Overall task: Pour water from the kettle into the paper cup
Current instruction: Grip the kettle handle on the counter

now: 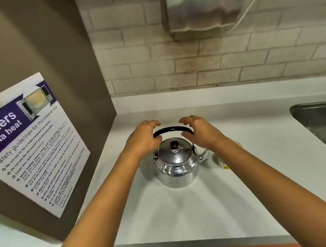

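A shiny metal kettle (175, 166) stands upright on the white counter (183, 217), lid on and spout pointing right. Its black handle (171, 129) arches up over the lid. My left hand (143, 137) cups the handle's left end, fingers above it and thumb under it, not closed around it. My right hand (200, 132) does the same at the right end. Just right of the spout stands the paper cup (222, 162), white with green print, mostly hidden behind my right forearm.
A steel sink (316, 117) is sunk into the counter at the right edge. On the left, a brown panel carries a microwave safety poster (36, 150). A metal dispenser (205, 10) hangs on the tiled wall above. The counter's front edge runs near the bottom.
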